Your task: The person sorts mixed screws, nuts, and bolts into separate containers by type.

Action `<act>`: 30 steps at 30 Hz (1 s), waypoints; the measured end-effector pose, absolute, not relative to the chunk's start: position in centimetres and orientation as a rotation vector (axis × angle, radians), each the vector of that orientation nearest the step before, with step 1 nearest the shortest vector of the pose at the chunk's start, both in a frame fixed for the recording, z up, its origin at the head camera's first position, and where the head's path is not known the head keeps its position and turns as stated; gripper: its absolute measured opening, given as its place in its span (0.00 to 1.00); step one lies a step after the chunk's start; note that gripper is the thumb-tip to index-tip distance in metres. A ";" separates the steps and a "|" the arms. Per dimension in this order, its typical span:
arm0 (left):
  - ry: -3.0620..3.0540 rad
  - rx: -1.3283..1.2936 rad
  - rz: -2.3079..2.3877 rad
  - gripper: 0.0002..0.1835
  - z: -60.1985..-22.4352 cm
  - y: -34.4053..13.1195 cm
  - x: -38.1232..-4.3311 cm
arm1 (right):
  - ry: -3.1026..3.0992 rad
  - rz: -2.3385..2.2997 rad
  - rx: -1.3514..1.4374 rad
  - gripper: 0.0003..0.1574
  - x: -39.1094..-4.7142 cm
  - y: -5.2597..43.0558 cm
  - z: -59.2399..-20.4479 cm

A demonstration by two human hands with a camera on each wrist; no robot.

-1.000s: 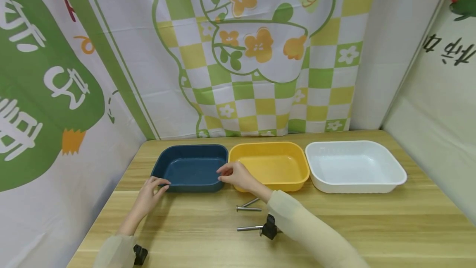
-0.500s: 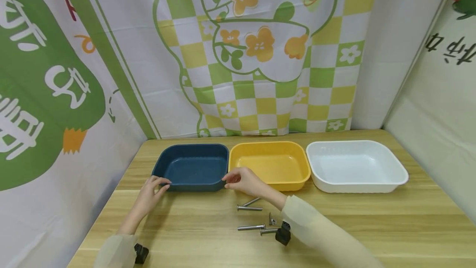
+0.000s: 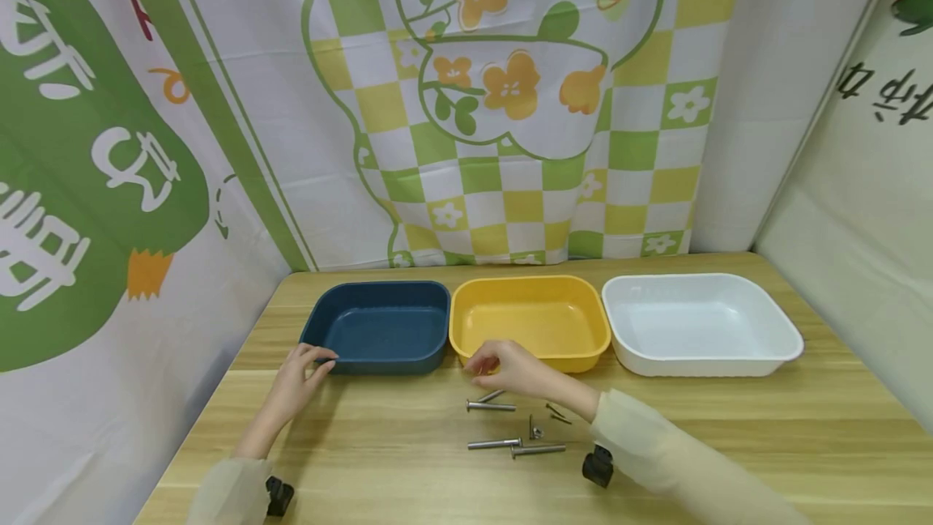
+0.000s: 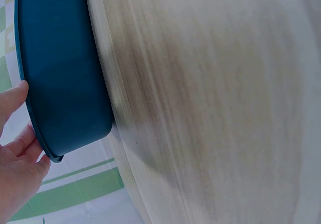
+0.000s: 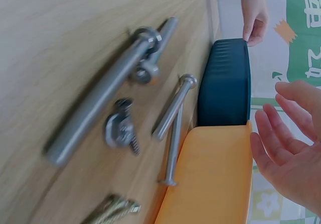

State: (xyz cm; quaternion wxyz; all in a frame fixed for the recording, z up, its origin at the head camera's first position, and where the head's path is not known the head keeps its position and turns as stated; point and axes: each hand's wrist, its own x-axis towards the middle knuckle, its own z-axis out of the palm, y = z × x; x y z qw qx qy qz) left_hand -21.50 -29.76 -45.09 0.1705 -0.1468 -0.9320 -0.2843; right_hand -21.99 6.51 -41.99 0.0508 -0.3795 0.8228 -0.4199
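a dark blue tray (image 3: 389,333) with rounded corners stands upright on the worktop (image 3: 364,452), its near left rim pinched by the left hand (image 3: 293,379). just beside it stands a yellow tray (image 3: 535,326) of similar shape, also upright, the right hand (image 3: 516,367) near its front left corner. in front lie four long silvery bolts (image 3: 538,450) in two pairs, with small screws (image 3: 561,420) near them.

Cut-off blue box (image 4: 62,73) (left wrist view)

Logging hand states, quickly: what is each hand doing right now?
Left hand: gripping the blue bin by its rim.
Right hand: open and relaxed, holding nothing.
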 end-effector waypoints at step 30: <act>-2.558 -0.477 -0.826 0.05 -45.4 -29.8 -21.5 | 2.507 -1.145 -1.196 0.08 -19.1 12.4 -43.8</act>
